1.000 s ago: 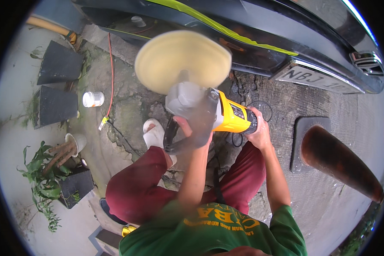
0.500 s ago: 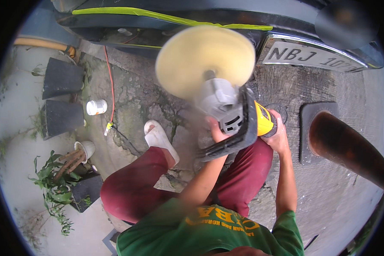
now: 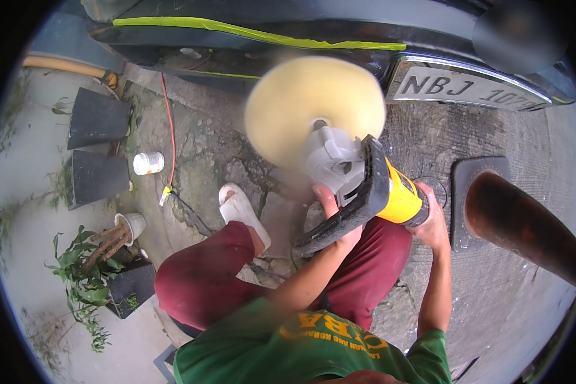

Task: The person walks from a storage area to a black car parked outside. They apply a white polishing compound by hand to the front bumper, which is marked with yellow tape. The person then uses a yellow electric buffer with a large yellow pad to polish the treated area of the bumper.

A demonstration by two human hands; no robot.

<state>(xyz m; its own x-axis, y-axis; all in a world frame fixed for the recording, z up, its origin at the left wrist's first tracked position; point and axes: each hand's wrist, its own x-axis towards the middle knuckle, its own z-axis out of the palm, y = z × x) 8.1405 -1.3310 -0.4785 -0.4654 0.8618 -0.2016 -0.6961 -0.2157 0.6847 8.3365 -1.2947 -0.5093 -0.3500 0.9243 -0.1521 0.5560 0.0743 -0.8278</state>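
Observation:
Both my hands hold a polisher with a grey gear head, a black loop handle and a yellow-and-black body. Its round cream pad faces the dark car bumper, and its rim looks smeared by motion. My left hand is closed around the black loop handle, which hides part of the fingers. At the rear of the body, my right hand is wrapped round the black end of the grip. Whether the pad touches the bumper, I cannot tell.
Green tape runs along the bumper beside a licence plate. An orange cord and a white tub lie left, near dark planters and a potted plant. A rusty post on a square base stands right.
The polisher and its pad have come slightly nearer to me and to the right, and its body has tilted. Both hands have kept their hold.

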